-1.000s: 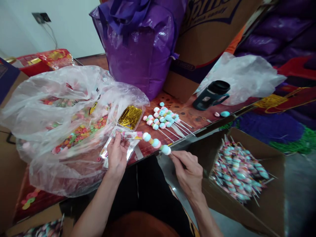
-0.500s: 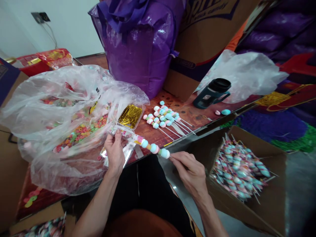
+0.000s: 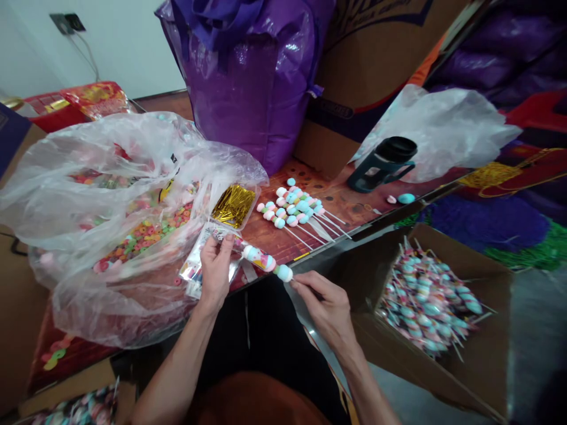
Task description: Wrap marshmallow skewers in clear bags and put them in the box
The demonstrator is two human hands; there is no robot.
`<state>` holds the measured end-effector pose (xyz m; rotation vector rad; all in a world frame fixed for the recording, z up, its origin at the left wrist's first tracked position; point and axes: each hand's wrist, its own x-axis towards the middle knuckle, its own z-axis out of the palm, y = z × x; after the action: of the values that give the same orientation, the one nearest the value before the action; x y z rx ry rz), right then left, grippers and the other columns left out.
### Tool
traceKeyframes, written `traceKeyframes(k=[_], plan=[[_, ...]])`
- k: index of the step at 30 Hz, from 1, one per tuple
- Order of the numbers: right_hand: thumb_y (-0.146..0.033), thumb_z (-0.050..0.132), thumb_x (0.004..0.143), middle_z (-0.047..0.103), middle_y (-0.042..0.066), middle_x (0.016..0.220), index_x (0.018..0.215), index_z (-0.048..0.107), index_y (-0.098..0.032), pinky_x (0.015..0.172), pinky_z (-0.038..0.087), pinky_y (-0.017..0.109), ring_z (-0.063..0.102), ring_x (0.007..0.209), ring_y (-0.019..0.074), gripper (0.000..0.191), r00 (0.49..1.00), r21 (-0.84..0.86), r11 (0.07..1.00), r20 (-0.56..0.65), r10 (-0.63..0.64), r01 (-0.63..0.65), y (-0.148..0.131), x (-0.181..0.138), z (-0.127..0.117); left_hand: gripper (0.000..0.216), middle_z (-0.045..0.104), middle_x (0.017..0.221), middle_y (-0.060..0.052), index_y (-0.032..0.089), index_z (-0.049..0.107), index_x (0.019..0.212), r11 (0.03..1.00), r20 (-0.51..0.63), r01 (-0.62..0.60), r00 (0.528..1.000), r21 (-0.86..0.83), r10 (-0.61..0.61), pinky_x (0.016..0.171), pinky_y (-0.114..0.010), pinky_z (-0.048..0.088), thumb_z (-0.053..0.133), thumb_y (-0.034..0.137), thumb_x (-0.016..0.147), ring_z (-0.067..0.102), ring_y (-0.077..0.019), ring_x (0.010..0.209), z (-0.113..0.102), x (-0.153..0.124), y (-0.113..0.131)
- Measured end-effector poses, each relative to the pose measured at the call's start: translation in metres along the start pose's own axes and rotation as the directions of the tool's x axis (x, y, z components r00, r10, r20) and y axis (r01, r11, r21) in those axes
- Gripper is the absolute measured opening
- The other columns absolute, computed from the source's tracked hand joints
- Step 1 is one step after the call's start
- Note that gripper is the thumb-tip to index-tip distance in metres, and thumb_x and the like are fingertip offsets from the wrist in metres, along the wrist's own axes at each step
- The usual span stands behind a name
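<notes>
A marshmallow skewer [image 3: 284,272] with blue, white and pink pieces stretches between my hands above the table edge. My right hand [image 3: 325,301] pinches its stick end. My left hand [image 3: 217,265] pinches a clear printed wrapper [image 3: 237,242], which covers the skewer's far part; the near pieces are bare. Below my left hand lies a stack of printed wrappers [image 3: 195,260]. A clear tray of gold twist ties [image 3: 233,203] stands just beyond. To its right, several unwrapped marshmallow skewers [image 3: 295,206] lie together with their sticks pointing toward me.
A big clear bag of ring candies [image 3: 146,236] covers the table's left. Behind stand a purple bag [image 3: 248,100] and a carton [image 3: 328,141]. A dark bottle [image 3: 383,165] stands right. Lower right, an open box [image 3: 491,354] holds many wrapped skewers.
The skewer has slid farther into the wrapper, and my right hand has moved left toward my left hand. My left hand has shifted slightly right.
</notes>
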<state>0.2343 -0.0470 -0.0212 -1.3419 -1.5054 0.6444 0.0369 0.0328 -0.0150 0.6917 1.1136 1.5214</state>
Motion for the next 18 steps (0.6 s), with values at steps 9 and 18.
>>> traceKeyframes(k=[9,18], plan=[[-0.022,0.060,0.095,0.071,0.001,0.073,0.090,0.074,-0.022,0.062,0.052,0.026,0.065,0.061,0.0142,0.015,0.996,-0.147,0.986,-0.001,-0.085,0.084,-0.009,-0.008,0.015,0.039,0.063,0.073,0.004,0.018,0.063,0.085,0.987,-0.178,-0.020,0.984,-0.159,-0.008,0.060,-0.020,0.051,0.085,0.046,0.069,0.059,-0.0090,0.061,0.017,-0.012,-0.001],[-0.024,0.060,0.095,0.071,0.000,0.070,0.083,0.072,-0.021,0.058,0.049,0.026,0.062,0.056,0.0132,0.018,1.000,-0.133,0.991,-0.028,0.008,-0.012,-0.013,-0.003,0.030,0.040,0.071,0.081,-0.002,0.020,0.061,0.092,0.980,0.023,0.144,0.990,-0.136,-0.143,0.067,-0.026,0.056,0.081,0.051,0.074,0.072,-0.0172,0.074,0.021,-0.022,0.001]])
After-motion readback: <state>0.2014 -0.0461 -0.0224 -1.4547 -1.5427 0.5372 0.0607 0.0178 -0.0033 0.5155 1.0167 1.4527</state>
